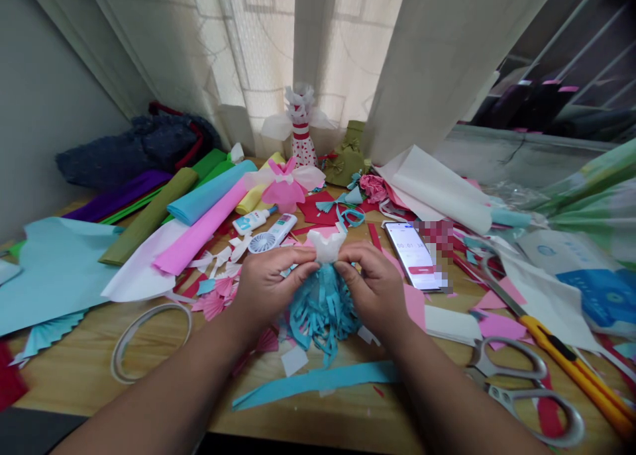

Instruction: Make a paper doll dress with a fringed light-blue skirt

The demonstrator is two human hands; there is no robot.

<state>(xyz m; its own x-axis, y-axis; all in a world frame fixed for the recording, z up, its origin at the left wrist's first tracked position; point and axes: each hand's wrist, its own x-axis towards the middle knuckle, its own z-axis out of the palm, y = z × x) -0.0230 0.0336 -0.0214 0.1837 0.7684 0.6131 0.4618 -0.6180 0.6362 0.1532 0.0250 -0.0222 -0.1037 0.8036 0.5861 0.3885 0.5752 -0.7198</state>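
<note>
Cream curtains (318, 38) over backlit window (348, 51)

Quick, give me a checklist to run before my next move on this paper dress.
1. Left hand pinches white top: ok.
2. Right hand pinches white top too: ok.
3. Blue fringe hangs free below both hands: ok.
4. Top fixed to fringe: cannot tell.
5. Scissors lie apart from hands, at right: ok.
6. Desk under fringe free of scraps: not ok, blue strip lies there.

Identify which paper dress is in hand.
The blue fringed dress with white top, between left hand and right hand; the pink dress, red-and-white dress and olive dress sit farther back.
</note>
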